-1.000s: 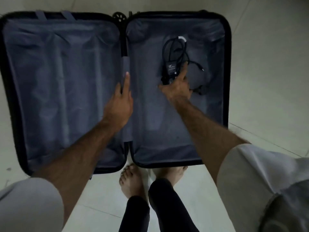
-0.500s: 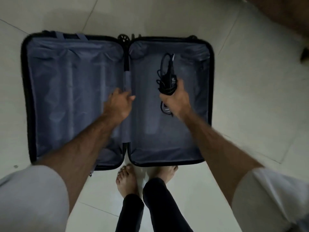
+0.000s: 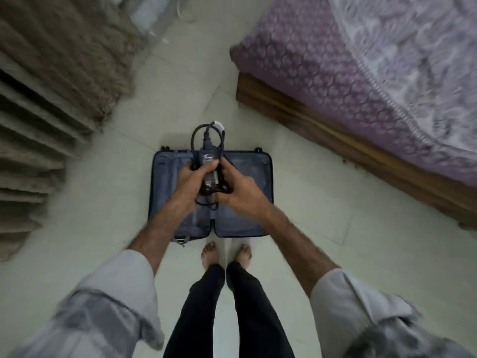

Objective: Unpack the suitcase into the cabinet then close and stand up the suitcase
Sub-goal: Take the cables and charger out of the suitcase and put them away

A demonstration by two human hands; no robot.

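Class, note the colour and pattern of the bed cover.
The bed cover is purple with a repeating pale scale-like print, seen in the head view.

You now stand upright over the suitcase (image 3: 247, 210), so it lies far below you instead of close under your arms. Your left hand (image 3: 192, 180) is off its centre hinge and joins your right hand (image 3: 241, 188) on the charger (image 3: 207, 161), lifted clear above the lining.
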